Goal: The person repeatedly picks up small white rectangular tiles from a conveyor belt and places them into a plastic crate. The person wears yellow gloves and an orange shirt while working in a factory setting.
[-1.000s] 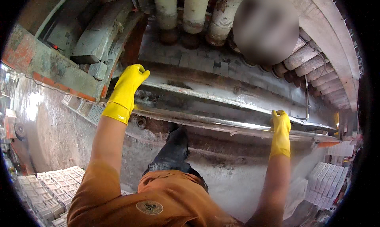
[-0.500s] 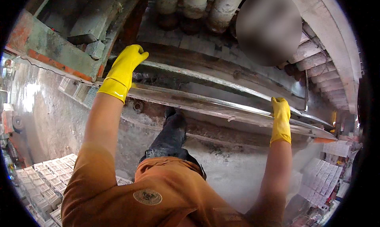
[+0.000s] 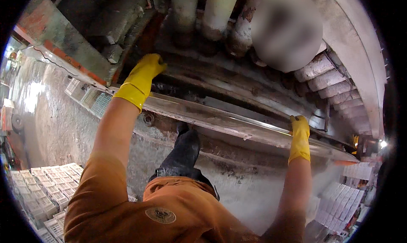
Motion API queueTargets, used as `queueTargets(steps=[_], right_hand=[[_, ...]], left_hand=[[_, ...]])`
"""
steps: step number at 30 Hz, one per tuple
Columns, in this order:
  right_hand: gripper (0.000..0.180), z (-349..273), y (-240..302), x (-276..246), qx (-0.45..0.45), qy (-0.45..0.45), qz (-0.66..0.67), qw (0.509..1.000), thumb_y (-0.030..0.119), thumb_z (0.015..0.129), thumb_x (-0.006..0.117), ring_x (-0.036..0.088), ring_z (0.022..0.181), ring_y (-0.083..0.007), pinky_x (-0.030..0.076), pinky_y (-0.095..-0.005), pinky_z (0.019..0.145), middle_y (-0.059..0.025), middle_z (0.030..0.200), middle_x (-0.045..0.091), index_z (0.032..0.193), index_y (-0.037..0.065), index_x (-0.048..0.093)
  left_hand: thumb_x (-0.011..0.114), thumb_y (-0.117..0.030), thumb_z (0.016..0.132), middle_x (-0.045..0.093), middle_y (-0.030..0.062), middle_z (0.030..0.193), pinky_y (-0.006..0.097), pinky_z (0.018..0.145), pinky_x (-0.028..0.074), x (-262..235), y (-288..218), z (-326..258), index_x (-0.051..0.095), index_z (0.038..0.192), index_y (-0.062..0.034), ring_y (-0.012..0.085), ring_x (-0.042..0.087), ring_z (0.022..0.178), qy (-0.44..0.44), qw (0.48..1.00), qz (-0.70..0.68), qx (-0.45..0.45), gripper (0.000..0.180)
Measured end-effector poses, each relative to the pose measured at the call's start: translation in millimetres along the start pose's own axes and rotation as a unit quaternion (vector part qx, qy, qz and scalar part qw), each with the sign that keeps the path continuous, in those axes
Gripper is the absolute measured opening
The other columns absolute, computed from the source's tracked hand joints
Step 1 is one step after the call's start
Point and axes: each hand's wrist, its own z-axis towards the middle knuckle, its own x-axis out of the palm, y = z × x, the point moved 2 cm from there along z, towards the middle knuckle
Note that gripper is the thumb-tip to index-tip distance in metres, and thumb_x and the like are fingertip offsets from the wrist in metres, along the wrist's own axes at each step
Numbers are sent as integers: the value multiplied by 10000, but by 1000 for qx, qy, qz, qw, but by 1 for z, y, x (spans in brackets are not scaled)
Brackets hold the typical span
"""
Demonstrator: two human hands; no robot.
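Observation:
My left hand (image 3: 146, 75), in a yellow rubber glove, is closed at the left part of a long, narrow dark bar (image 3: 229, 96). My right hand (image 3: 299, 130), gloved alike, curls its fingers round the bar farther right. The bar lies crosswise in front of me, just beyond the pale front rim (image 3: 203, 114) of a long trough-like frame. Both gloves hide the places where they grip. Dim light leaves the bar's lower side hard to make out.
Thick, stained upright pipes (image 3: 220, 12) stand beyond the trough. A rusty-edged metal beam (image 3: 63, 41) is at the far left. White plastic crates stand stacked at the lower left (image 3: 46, 183) and lower right (image 3: 341, 202). A blurred round patch hides part of the far right.
The bar's bright upper edge has turned dark and sits lower, closer to the trough's rim. Both hands have shifted slightly downward in the picture, the left one also rightward. My view has tilted a little.

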Motion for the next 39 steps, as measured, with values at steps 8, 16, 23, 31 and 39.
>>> queueTargets(steps=[8,16,23,31,39], right_hand=[[462,18,-17,0,-70,-94,-160,980,455,926,612,737,784,-279,569,-419,768,-145,986,754,1143,61,722],[473,-40,19,-27,-38,-49,-109,992,473,932,592,724,929,-328,549,-447,826,-150,1118,715,1156,77,721],[440,-31,-26,-13,-72,-147,-77,984,412,982,614,679,1054,-317,623,-429,690,-134,1284,653,1257,73,664],[419,-34,-3,48,-170,-106,35,979,409,1007,622,678,966,-223,531,-340,823,-122,1089,712,1209,46,678],[444,-18,57,116,-128,-120,269,947,295,1017,669,643,853,-165,534,-281,757,-91,1082,678,1310,-32,602]], left_hand=[[766,-419,827,715,201,1145,493,946,516,10,11,9,749,1068,-75,401,658,1096,-28,999,-22,2,420],[761,-398,832,716,205,1145,500,954,518,-11,16,-17,747,1099,-69,408,659,1100,-125,991,-39,20,424],[743,-378,864,672,198,1268,488,1044,481,-13,25,12,685,1259,-90,396,615,1202,-102,993,-42,31,493],[714,-263,898,602,207,1372,490,1079,447,-17,99,134,593,1384,-95,409,564,1264,-174,983,-43,24,528],[637,-344,967,563,155,1447,427,1130,408,26,140,308,609,1375,-119,354,514,1343,-118,991,-43,33,467]])
